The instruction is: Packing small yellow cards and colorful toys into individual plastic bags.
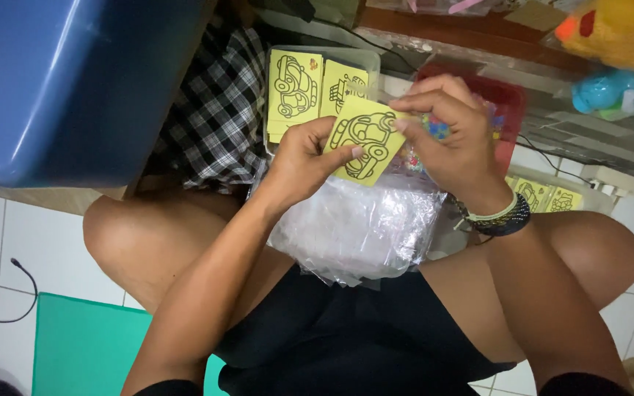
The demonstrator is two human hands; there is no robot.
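Above a clear bag pile [357, 224], both hands, left [304, 158] and right [453, 132], pinch a yellow car card [365, 143].

Bare forearms, no sleeves in view. Left hand [304, 155] bare, no rings or bands visible. Right hand [453, 132] bare; wrist carries stacked bracelets [497, 218]: one pale thin band above a dark braided or beaded one. Black shorts [346, 337], loose fabric, plain, no markings visible. Both knees and thighs bare. Dark cloth edges show at bottom frame near each arm; cannot tell what garment they belong to.
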